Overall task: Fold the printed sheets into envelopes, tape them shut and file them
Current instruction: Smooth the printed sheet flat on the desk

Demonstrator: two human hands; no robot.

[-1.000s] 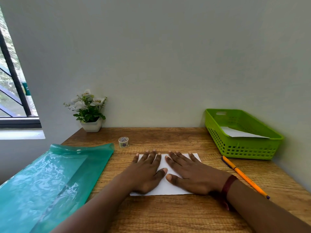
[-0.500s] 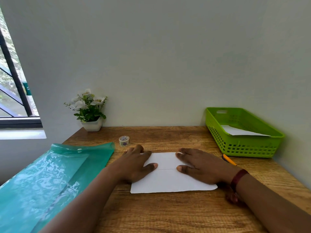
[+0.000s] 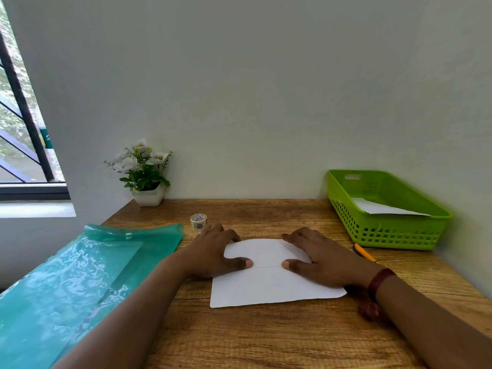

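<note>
The white sheet (image 3: 269,286) lies flat at lower centre on the wooden tabletop (image 3: 266,339), with a thin line crossing its middle. Two sheets show: this one and a second sheet (image 3: 383,209) in the one green basket (image 3: 386,234) at right. There is one tape roll (image 3: 198,221) and one teal folder (image 3: 80,275). The left hand (image 3: 213,254) and right hand (image 3: 319,259) press palm-down on its far half, thumbs pointing inward, each grip apart and clasping nothing.
</note>
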